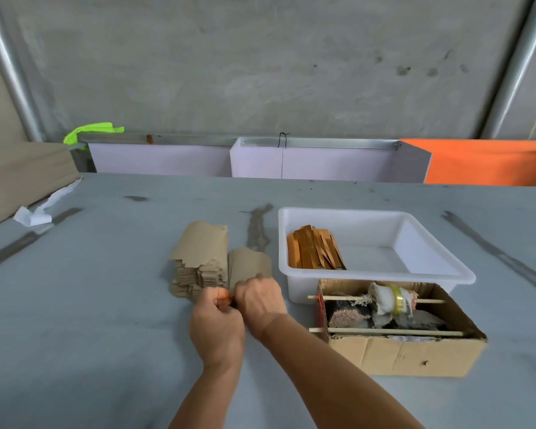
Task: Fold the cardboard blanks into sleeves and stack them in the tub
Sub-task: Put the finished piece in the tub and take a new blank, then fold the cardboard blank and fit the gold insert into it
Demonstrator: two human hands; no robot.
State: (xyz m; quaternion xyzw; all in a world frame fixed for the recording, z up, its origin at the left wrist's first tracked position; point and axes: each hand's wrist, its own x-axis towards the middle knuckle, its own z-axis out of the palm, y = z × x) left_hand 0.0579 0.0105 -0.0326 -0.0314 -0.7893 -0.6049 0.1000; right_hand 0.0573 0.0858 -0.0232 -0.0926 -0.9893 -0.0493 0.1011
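A stack of brown cardboard blanks (198, 258) lies on the grey table, left of a white plastic tub (430, 258). Several folded sleeves (313, 252) with orange faces lean together in the tub's left part. One blank (249, 264) stands up just right of the stack. My left hand (217, 323) pinches its near edge with curled fingers. My right hand (260, 301) grips the same blank from the right, touching the left hand. The blank's lower part is hidden behind both hands.
An open cardboard box (409, 351) with cloth rolls, a tape roll and two wooden sticks stands in front of the tub. A white scrap (33, 215) and brown boards (19, 178) lie at far left. White panels (291, 162) and an orange sheet (489, 162) line the table's back.
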